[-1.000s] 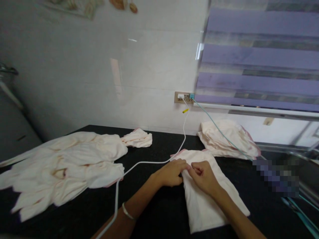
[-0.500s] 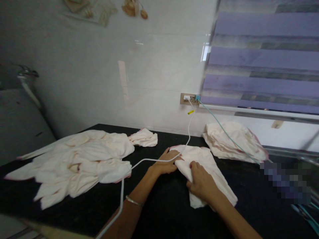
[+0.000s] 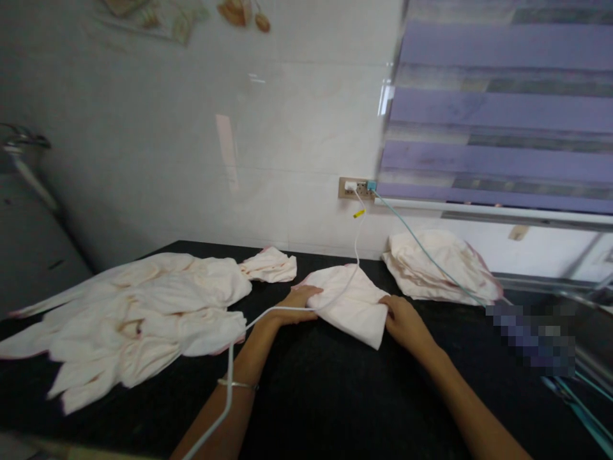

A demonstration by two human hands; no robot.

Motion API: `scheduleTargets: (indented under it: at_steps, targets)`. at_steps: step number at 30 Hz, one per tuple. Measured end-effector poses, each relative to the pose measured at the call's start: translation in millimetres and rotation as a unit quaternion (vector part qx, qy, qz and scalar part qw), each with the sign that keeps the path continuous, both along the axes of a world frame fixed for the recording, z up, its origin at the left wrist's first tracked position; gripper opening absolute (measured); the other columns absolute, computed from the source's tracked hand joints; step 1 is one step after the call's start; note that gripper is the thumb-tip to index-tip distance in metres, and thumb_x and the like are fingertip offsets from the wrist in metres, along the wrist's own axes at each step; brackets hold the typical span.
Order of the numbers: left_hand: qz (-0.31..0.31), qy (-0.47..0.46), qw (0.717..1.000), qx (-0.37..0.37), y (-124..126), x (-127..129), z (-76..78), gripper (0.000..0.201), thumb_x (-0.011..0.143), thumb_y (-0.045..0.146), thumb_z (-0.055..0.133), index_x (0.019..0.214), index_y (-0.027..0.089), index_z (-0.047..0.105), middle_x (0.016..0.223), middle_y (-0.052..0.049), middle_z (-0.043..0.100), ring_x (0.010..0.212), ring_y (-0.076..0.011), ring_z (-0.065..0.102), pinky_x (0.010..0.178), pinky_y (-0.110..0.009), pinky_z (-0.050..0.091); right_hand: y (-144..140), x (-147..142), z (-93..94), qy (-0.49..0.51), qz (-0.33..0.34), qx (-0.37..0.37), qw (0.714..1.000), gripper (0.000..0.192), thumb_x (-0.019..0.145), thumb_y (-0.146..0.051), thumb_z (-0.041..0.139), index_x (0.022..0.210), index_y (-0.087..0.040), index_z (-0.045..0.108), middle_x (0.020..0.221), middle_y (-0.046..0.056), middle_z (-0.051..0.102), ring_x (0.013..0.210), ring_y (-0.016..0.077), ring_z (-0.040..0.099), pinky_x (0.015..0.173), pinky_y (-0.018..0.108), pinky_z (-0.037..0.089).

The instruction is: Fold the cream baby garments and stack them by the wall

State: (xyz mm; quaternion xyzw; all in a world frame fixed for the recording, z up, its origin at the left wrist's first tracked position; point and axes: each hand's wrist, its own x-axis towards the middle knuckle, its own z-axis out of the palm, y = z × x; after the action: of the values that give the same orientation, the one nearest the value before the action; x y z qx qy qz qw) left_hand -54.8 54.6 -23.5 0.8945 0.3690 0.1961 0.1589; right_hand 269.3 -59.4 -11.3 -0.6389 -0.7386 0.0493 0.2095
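At twelve o'clock on our black counter point(image 3: 335, 409), our left hand point(image 3: 294, 305) and right hand point(image 3: 405, 322) press flat, fingers extended, against either side of a folded pale cloth point(image 3: 352, 305), gripping nothing. A white cable point(image 3: 287, 310) crosses cloth and left wrist; we judge it could snag and undo the fold.

Both forearms reach forward from the near edge of the worktop, bare to above the wrist, angling in toward each other so the hands sit side by side past its middle, toward the far edge. The left hand point(image 3: 293, 303) lies palm down, fingers stretched forward and pressed flat, with a thin bangle point(image 3: 237, 384) round the forearm just behind the wrist. The right hand point(image 3: 405, 323) also lies palm down, its fingers curled at the tips and drawn leftward toward its partner. The two hands are near each other, not touching. Both wrists stay low and straight.
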Motion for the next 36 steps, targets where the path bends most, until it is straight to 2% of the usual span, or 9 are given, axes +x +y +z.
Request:
scheduleTargets:
  at_steps: [5,8,11,16,20,24,28,31,36]
  targets:
    - [-0.025,-0.026,0.999,0.024,-6,7,4.1,0.041,0.085,0.033,0.063,0.124,0.021,0.067,0.133,-0.007,0.069,0.131,-0.0256,0.056,0.122,-0.042,0.026,-3,-9,-6.3,-0.01,0.18,0.034,0.983,0.074,0.079,-0.015,0.057,0.152,-0.017,0.043,0.152,0.016,0.047,0.141,0.0272,0.04,0.118,0.045,0.033]
    - [0.039,-0.058,0.998,0.012,-11,13,13.3,0.043,0.089,0.034,0.06,0.13,0.023,0.062,0.13,-0.007,0.069,0.124,-0.0266,0.061,0.114,-0.042,0.038,-2,-18,-11.0,0.007,0.22,0.022,0.975,0.069,0.083,-0.014,0.052,0.151,-0.016,0.045,0.149,0.016,0.051,0.139,0.0254,0.044,0.118,0.044,0.035]
    - [0.131,-0.087,0.987,0.015,-17,16,21.2,0.047,0.092,0.035,0.057,0.137,0.024,0.054,0.125,-0.007,0.071,0.112,-0.0272,0.067,0.097,-0.037,0.049,2,-20,-14.8,0.071,0.19,0.032,0.979,0.052,0.085,-0.014,0.047,0.135,-0.017,0.061,0.138,0.014,0.062,0.129,0.0248,0.056,0.113,0.042,0.041]
    - [0.192,-0.116,0.971,0.077,-27,20,30.2,0.031,0.096,0.043,0.055,0.116,0.023,0.064,0.11,-0.007,0.073,0.101,-0.026,0.069,0.089,-0.033,0.049,3,-16,-12.0,0.228,0.068,0.167,0.957,0.038,0.089,-0.024,0.048,0.123,-0.018,0.064,0.12,0.011,0.073,0.11,0.0252,0.067,0.098,0.037,0.051]
    - [0.168,-0.115,0.977,0.062,-39,29,42.6,0.036,0.097,0.052,0.051,0.099,0.02,0.068,0.089,-0.006,0.073,0.087,-0.0244,0.068,0.078,-0.031,0.046,-3,-19,-7.4,0.288,-0.007,0.264,0.92,0.031,0.088,-0.03,0.051,0.114,-0.018,0.064,0.105,0.009,0.075,0.098,0.0248,0.069,0.086,0.034,0.053]
    - [0.109,-0.147,0.983,-0.008,-55,32,66.7,0.044,0.093,0.059,0.055,0.085,0.018,0.069,0.075,-0.002,0.067,0.073,-0.0196,0.062,0.065,-0.027,0.04,-7,-13,3.8,0.314,-0.011,0.302,0.9,0.03,0.084,-0.027,0.056,0.111,-0.018,0.066,0.099,0.006,0.074,0.092,0.0235,0.068,0.081,0.032,0.052]
    - [0.044,-0.186,0.976,-0.106,-70,18,95.5,0.046,0.089,0.059,0.06,0.086,0.016,0.073,0.076,-0.001,0.068,0.071,-0.0179,0.058,0.062,-0.025,0.038,-15,6,30.5,0.287,0.081,0.249,0.922,0.03,0.081,-0.022,0.056,0.108,-0.019,0.07,0.102,0.005,0.075,0.092,0.0222,0.067,0.082,0.031,0.052]
    - [0.012,-0.186,0.958,-0.219,-79,-2,108.4,0.045,0.085,0.059,0.067,0.087,0.016,0.075,0.08,-0.002,0.071,0.074,-0.0188,0.06,0.063,-0.025,0.04,-30,16,52.5,0.3,0.152,0.143,0.931,0.027,0.081,-0.022,0.057,0.102,-0.019,0.073,0.101,0.005,0.076,0.088,0.0213,0.067,0.081,0.03,0.053]
    - [0.078,-0.234,0.898,-0.363,-77,-25,107.0,0.04,0.069,0.054,0.084,0.086,0.018,0.073,0.08,0.0,0.07,0.077,-0.0192,0.064,0.067,-0.025,0.046,-50,8,67.6,0.438,0.129,-0.019,0.889,0.027,0.079,-0.042,0.072,0.093,-0.019,0.076,0.088,0.007,0.077,0.081,0.0238,0.068,0.077,0.033,0.056]
